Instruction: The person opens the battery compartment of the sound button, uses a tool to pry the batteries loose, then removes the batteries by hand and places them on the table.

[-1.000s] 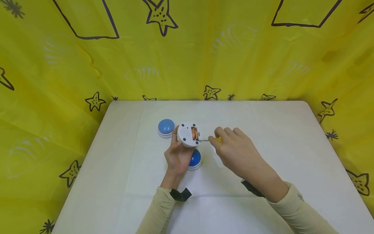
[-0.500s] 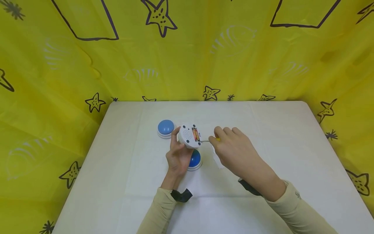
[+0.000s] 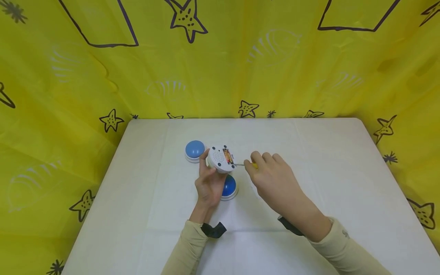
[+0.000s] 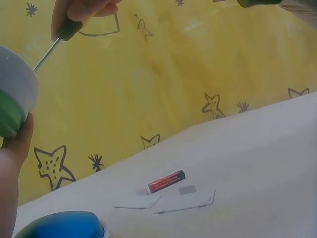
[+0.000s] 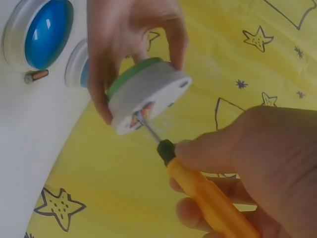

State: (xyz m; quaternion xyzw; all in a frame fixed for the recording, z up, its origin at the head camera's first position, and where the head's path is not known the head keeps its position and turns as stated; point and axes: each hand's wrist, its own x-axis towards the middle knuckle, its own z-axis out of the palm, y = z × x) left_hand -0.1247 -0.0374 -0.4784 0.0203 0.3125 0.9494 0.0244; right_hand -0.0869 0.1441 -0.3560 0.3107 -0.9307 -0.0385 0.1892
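Note:
My left hand (image 3: 209, 188) grips a round white push button (image 3: 217, 158) above the table, its underside turned up and its green top (image 5: 132, 75) facing away. In the underside, a battery compartment (image 3: 228, 156) shows red-and-black batteries, along with speaker holes and dark feet. My right hand (image 3: 275, 181) holds a screwdriver (image 5: 205, 193) by its orange handle, thumb along the black collar. The metal shaft (image 5: 151, 130) reaches to the end of the battery compartment. In the left wrist view, the button (image 4: 20, 82) and screwdriver shaft (image 4: 47, 55) meet at the upper left, with the tip hidden.
A light blue button (image 3: 195, 149) stands on the white table (image 3: 144, 183) behind the left hand. Beneath that hand is a darker blue button (image 3: 229, 186), partly covered. A loose battery (image 4: 166, 181) and thin white pieces (image 4: 185, 203) lie on the table. Yellow patterned cloth (image 3: 220, 68) surrounds the table.
The held button tilts, shifting slightly right and then back left. My right hand and the screwdriver have moved a little left and down, keeping the tip at the compartment.

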